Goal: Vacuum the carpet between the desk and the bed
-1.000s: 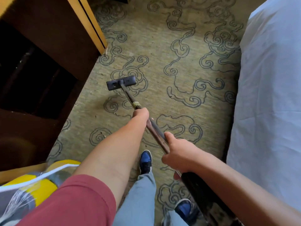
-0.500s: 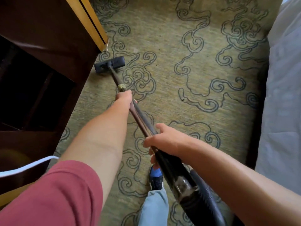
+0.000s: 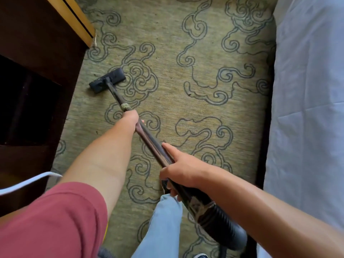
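1. The floor is a carpet of olive-green colour with dark blue-grey cloud-like swirl lines over all of it.
2. On the left side stands a dark brown wooden desk, with a lighter yellow-wood edge at the top and a dark open space under it.
3. On the right side is the bed, covered with a white sheet that hangs down to the carpet.
4. A white cable runs in front of the desk at the lower left.
5. The black floor nozzle of the vacuum lies flat on the carpet, near the desk and well apart from the bed.
6. The dark vacuum tube goes from the nozzle back toward the person, and a black ribbed hose joins it at the lower end.
7. The left hand is closed around the tube, just behind a pale band on it; the arm is stretched forward.
8. The right hand holds the tube lower down: the fingers curl under it and the index finger lies straight along the top.
9. A red sleeve and a light blue trouser leg are seen at the bottom.
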Motion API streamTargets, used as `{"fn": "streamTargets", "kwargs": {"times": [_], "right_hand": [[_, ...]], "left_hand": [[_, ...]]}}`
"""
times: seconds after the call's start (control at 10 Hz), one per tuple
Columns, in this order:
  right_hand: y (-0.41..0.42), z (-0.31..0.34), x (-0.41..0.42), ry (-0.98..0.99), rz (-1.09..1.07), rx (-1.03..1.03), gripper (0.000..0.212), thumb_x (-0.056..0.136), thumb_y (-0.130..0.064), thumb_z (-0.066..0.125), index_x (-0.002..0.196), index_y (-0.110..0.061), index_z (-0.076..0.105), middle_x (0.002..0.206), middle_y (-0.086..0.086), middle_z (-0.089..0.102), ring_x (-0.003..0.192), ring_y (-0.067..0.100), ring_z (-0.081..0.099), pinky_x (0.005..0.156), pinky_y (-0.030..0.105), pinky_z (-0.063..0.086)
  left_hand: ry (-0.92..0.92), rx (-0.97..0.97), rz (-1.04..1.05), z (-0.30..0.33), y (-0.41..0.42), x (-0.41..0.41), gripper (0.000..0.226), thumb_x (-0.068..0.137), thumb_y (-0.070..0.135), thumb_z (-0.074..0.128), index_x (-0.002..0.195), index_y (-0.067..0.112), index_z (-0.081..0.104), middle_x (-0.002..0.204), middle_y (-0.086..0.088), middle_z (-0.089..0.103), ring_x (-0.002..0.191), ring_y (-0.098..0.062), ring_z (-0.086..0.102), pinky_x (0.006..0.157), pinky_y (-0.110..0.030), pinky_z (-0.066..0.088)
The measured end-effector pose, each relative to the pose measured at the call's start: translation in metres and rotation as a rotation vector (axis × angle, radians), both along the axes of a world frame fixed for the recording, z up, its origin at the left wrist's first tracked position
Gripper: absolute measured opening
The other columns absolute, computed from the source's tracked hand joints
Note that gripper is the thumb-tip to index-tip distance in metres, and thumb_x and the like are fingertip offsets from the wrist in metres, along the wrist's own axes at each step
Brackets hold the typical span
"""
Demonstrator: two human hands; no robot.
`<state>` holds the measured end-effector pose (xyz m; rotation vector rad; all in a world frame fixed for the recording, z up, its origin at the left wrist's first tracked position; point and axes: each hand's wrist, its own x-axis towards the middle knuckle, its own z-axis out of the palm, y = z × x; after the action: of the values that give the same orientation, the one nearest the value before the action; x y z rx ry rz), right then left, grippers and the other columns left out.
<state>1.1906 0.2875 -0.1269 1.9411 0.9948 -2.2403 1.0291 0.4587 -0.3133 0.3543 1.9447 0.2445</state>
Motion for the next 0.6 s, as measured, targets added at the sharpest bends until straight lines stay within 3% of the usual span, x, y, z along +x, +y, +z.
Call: {"fn": "streamTargets", "kwargs": {"times": [0.1, 0.2, 0.3, 0.4, 0.5, 0.6], "right_hand": [[-0.039, 0.016, 0.023, -0.008, 0.026, -0.013, 0.090, 0.085, -0.015, 0.062, 0.152, -0.055, 0.015, 0.102, 0.015, 0.065, 0.053, 0.026, 0.072, 0.046, 0.032, 0.056], [-0.085, 0.027, 0.034, -0.030, 0.049, -0.010, 0.088, 0.087, -0.014, 0.058, 0.153, -0.052, 0.015, 0.101, 0.015, 0.062, 0.047, 0.024, 0.070, 0.041, 0.030, 0.053], [-0.131, 0.032, 0.040, -0.042, 0.041, 0.006, 0.083, 0.088, -0.014, 0.056, 0.152, -0.048, 0.016, 0.094, 0.018, 0.065, 0.045, 0.023, 0.068, 0.041, 0.030, 0.053], [-0.187, 0.037, 0.045, -0.043, 0.016, 0.002, 0.084, 0.087, -0.016, 0.056, 0.153, -0.048, 0.015, 0.088, 0.018, 0.068, 0.045, 0.023, 0.068, 0.040, 0.027, 0.051], [-0.248, 0.040, 0.051, -0.067, 0.038, 0.026, 0.081, 0.084, -0.019, 0.057, 0.150, -0.048, 0.019, 0.088, 0.015, 0.068, 0.050, 0.025, 0.070, 0.043, 0.029, 0.054], [-0.304, 0.043, 0.057, -0.035, 0.004, 0.028, 0.076, 0.083, -0.018, 0.059, 0.144, -0.048, 0.026, 0.081, 0.014, 0.067, 0.052, 0.029, 0.070, 0.048, 0.038, 0.058]], "left_hand": [[-0.006, -0.031, -0.198, 0.022, -0.052, 0.022, 0.041, 0.106, 0.027, 0.034, 0.138, 0.011, 0.054, 0.104, -0.006, 0.064, 0.097, -0.021, 0.060, 0.084, -0.030, 0.048], [-0.005, -0.065, -0.247, 0.031, -0.093, 0.035, 0.028, 0.106, 0.028, 0.033, 0.123, 0.019, 0.053, 0.076, -0.001, 0.053, 0.072, -0.023, 0.059, 0.077, -0.030, 0.048], [-0.033, -0.066, -0.206, 0.045, -0.142, 0.048, 0.024, 0.106, 0.028, 0.035, 0.118, 0.015, 0.051, 0.081, -0.004, 0.059, 0.082, -0.025, 0.064, 0.079, -0.032, 0.056], [-0.030, -0.053, -0.094, 0.042, -0.191, 0.055, 0.042, 0.106, 0.032, 0.041, 0.136, 0.005, 0.052, 0.121, -0.015, 0.069, 0.115, -0.029, 0.067, 0.103, -0.044, 0.054], [-0.045, -0.093, -0.088, 0.039, -0.249, 0.065, 0.045, 0.104, 0.035, 0.043, 0.141, 0.010, 0.051, 0.132, -0.012, 0.067, 0.112, -0.024, 0.067, 0.097, -0.037, 0.054], [-0.046, -0.097, -0.137, 0.042, -0.308, 0.072, 0.038, 0.106, 0.032, 0.040, 0.130, 0.008, 0.056, 0.131, -0.010, 0.066, 0.114, -0.024, 0.067, 0.103, -0.038, 0.053]]}}
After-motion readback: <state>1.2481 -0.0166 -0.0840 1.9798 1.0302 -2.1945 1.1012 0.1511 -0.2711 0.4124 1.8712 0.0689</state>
